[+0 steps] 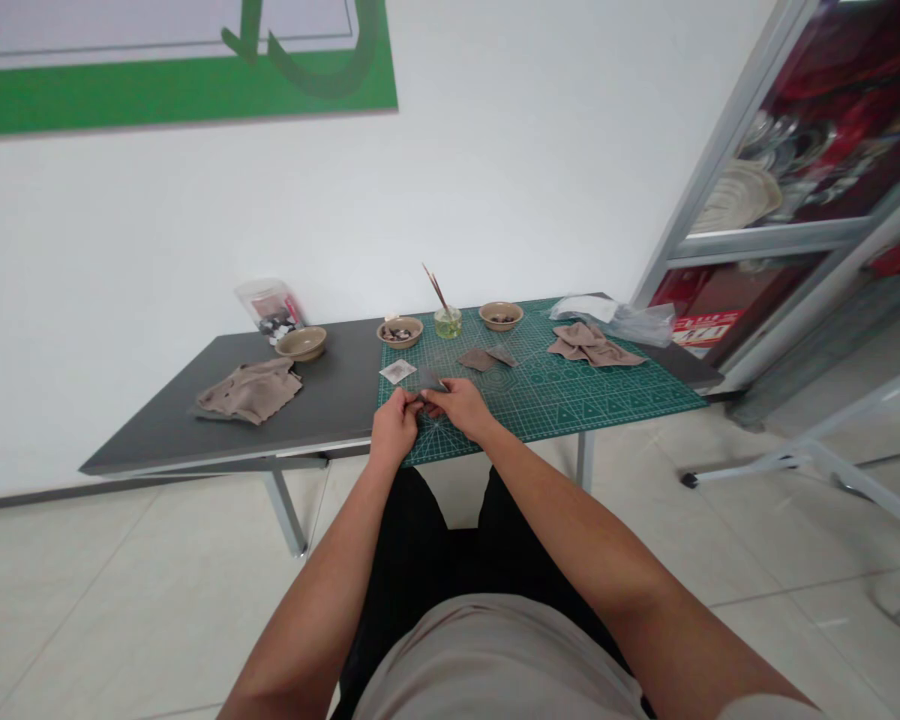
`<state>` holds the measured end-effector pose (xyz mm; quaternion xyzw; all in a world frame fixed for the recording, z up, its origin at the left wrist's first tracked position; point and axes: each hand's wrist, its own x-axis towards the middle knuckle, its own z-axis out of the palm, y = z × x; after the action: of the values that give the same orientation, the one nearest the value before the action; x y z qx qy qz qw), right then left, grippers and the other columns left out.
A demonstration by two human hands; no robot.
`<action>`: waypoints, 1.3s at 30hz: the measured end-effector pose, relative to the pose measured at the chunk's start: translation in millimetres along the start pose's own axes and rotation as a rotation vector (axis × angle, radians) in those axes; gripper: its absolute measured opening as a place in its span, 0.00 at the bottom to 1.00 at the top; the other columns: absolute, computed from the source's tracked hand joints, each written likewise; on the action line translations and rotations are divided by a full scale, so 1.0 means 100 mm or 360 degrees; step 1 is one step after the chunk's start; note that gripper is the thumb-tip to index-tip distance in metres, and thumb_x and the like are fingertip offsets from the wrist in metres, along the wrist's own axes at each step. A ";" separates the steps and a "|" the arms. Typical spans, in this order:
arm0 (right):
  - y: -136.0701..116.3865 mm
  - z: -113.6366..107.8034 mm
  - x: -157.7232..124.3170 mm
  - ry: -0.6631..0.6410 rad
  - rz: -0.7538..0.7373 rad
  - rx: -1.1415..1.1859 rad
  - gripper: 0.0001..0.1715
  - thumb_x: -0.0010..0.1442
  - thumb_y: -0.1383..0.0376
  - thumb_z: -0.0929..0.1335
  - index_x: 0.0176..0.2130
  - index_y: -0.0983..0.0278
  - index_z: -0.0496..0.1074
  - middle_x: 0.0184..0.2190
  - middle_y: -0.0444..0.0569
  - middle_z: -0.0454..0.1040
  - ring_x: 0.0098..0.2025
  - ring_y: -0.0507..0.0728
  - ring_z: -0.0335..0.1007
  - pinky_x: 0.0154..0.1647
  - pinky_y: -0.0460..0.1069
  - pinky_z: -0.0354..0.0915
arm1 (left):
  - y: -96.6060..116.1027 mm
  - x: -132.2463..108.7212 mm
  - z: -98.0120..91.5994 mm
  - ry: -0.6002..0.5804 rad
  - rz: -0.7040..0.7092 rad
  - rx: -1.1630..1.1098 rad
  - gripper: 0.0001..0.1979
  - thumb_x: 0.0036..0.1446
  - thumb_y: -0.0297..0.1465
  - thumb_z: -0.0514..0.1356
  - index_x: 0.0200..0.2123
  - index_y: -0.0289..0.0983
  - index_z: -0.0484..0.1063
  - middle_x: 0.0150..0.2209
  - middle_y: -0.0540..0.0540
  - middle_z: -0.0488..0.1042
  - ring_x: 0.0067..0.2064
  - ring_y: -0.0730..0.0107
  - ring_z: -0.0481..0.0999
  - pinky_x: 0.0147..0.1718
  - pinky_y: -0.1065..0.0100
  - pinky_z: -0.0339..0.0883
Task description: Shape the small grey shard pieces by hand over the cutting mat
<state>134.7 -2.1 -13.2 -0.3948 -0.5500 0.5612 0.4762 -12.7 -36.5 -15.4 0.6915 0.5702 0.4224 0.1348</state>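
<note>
My left hand (395, 425) and my right hand (459, 408) meet over the near edge of the green cutting mat (562, 395). Fingers of both are closed on a small dark grey sheet (430, 379), which looks like sandpaper. Anything smaller pinched along with it is hidden by the fingers. Just beyond my left hand lies a pale square (398, 371) with a greyish middle. To the right of the sheet, a brown-grey square piece (477, 359) and a smaller grey piece (503, 355) lie flat on the mat.
Bowls with dark pieces (400, 332) (501, 316) flank a glass jar (448, 322) holding thin sticks. A brown cloth (596, 345) and plastic bag (622, 318) lie right. Another cloth (251, 390), a bowl (301, 344) and a clear container (270, 308) occupy the dark table (330, 400).
</note>
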 end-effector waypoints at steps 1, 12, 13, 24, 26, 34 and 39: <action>0.00 0.00 0.00 0.0007 -0.0006 0.0002 0.17 0.52 0.56 0.75 0.32 0.69 0.77 0.22 0.46 0.75 0.23 0.51 0.71 0.28 0.46 0.69 | 0.00 0.00 0.00 0.0009 -0.0002 0.0008 0.04 0.57 0.28 0.55 0.31 0.39 0.68 0.29 0.48 0.76 0.33 0.65 0.75 0.35 0.68 0.63; -0.09 -0.01 -0.05 -0.0119 0.0024 0.0101 0.16 0.48 0.57 0.76 0.30 0.68 0.77 0.23 0.45 0.76 0.27 0.52 0.73 0.33 0.47 0.71 | 0.00 0.01 0.01 0.0118 -0.0075 -0.0070 0.03 0.57 0.29 0.55 0.30 0.40 0.66 0.27 0.50 0.75 0.31 0.67 0.74 0.33 0.69 0.64; -0.09 -0.01 -0.05 -0.0115 0.0027 0.0092 0.16 0.48 0.57 0.76 0.30 0.68 0.77 0.23 0.45 0.76 0.27 0.52 0.73 0.33 0.47 0.70 | 0.00 0.01 0.01 0.0122 -0.0066 -0.0065 0.03 0.56 0.28 0.55 0.30 0.40 0.66 0.27 0.50 0.75 0.31 0.67 0.74 0.33 0.69 0.64; -0.06 0.02 -0.02 -0.0024 0.0049 0.0090 0.14 0.50 0.59 0.75 0.29 0.69 0.76 0.23 0.46 0.76 0.25 0.51 0.72 0.31 0.47 0.70 | 0.01 0.00 0.01 0.0061 0.0005 0.0009 0.04 0.57 0.27 0.55 0.30 0.40 0.67 0.29 0.48 0.77 0.33 0.65 0.75 0.34 0.68 0.64; -0.06 0.02 -0.03 -0.0011 0.0043 0.0082 0.14 0.51 0.59 0.75 0.29 0.68 0.76 0.23 0.47 0.76 0.25 0.51 0.72 0.30 0.46 0.71 | 0.02 0.00 0.01 0.0059 0.0002 0.0040 0.04 0.56 0.27 0.55 0.30 0.40 0.67 0.28 0.48 0.76 0.32 0.65 0.75 0.33 0.68 0.63; -0.07 0.01 -0.04 -0.0018 0.0016 0.0050 0.10 0.53 0.63 0.73 0.31 0.69 0.77 0.24 0.47 0.77 0.25 0.51 0.73 0.31 0.47 0.71 | 0.03 0.00 0.02 0.0080 -0.0003 0.0040 0.04 0.56 0.27 0.56 0.29 0.40 0.67 0.29 0.47 0.77 0.33 0.64 0.75 0.33 0.68 0.63; -0.07 0.00 -0.04 -0.0047 0.0019 0.0077 0.12 0.51 0.61 0.75 0.31 0.69 0.77 0.24 0.47 0.77 0.26 0.51 0.73 0.31 0.47 0.71 | 0.02 0.00 0.02 0.0085 -0.0016 0.0031 0.04 0.56 0.27 0.56 0.30 0.40 0.67 0.30 0.47 0.77 0.34 0.63 0.76 0.35 0.67 0.64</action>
<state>136.0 -6.1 -6.7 -0.3781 -0.5408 0.5830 0.4740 -9.7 -36.6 -15.5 0.6784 0.5812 0.4345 0.1150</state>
